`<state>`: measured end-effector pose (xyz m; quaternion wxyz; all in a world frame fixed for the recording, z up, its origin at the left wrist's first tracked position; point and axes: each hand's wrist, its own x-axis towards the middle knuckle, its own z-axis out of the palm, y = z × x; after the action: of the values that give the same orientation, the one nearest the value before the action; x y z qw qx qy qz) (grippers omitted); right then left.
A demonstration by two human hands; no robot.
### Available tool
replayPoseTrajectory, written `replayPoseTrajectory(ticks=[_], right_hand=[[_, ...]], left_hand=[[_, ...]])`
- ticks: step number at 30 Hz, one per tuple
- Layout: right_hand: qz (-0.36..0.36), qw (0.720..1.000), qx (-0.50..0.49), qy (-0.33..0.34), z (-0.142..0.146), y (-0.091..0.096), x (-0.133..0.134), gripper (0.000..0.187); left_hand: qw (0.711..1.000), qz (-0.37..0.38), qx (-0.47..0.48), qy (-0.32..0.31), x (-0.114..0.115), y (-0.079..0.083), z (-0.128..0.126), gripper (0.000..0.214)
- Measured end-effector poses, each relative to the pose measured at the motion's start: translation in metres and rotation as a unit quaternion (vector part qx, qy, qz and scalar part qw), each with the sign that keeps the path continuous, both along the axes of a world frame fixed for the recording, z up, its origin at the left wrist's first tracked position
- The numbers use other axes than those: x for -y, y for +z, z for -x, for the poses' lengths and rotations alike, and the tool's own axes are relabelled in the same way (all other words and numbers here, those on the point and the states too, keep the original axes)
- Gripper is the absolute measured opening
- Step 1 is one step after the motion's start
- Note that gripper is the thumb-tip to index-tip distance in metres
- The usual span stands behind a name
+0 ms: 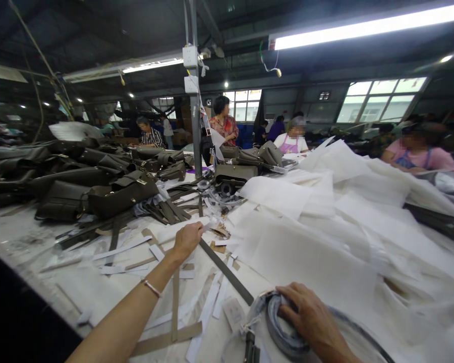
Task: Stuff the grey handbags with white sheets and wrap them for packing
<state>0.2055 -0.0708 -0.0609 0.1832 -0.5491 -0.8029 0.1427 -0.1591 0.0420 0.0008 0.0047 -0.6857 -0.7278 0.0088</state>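
Note:
My left hand (188,238) reaches out over the littered table, fingers closed in a pinch on a small white paper piece (211,224). A long dark strap (227,272) runs across the table just right of that hand. Near the bottom edge my right hand (310,317) is curled over a coiled grey strap wrapped in clear plastic (282,327), gripping it against the table.
Several dark olive handbags (121,194) and loose straps are piled at the left and centre. White sheets of fabric (325,227) cover the right side. Paper strips and tan scraps litter the white table (26,237). A metal pole (195,101) stands mid-table. Other people work beyond.

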Motion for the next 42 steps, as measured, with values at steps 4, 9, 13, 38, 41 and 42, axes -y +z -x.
replayPoseTrajectory(ticks=[4,9,13,38,41,42], right_hand=[[0.007,1.000,-0.007,0.002,0.001,0.005,0.001,0.026],[0.010,1.000,0.000,-0.001,0.002,0.007,0.003,0.027],[0.014,1.000,0.002,-0.001,0.001,0.006,0.002,0.029],[0.094,0.897,-0.428,-0.059,0.028,0.075,0.017,0.045],[0.144,0.858,-0.491,-0.049,0.038,0.076,0.022,0.050],[0.151,0.846,-0.509,-0.046,0.040,0.075,0.022,0.049]], left_hand=[[1.000,-0.012,-0.009,0.006,0.014,-0.003,-0.004,0.031],[0.999,-0.032,-0.011,-0.003,0.037,-0.019,-0.005,0.030],[1.000,-0.014,0.002,-0.004,0.038,-0.029,0.001,0.026],[0.915,0.013,0.345,-0.211,0.099,0.022,-0.093,0.008],[0.882,0.002,0.398,-0.252,0.118,0.025,-0.115,0.009],[0.878,-0.005,0.400,-0.261,0.122,0.025,-0.121,0.009]])
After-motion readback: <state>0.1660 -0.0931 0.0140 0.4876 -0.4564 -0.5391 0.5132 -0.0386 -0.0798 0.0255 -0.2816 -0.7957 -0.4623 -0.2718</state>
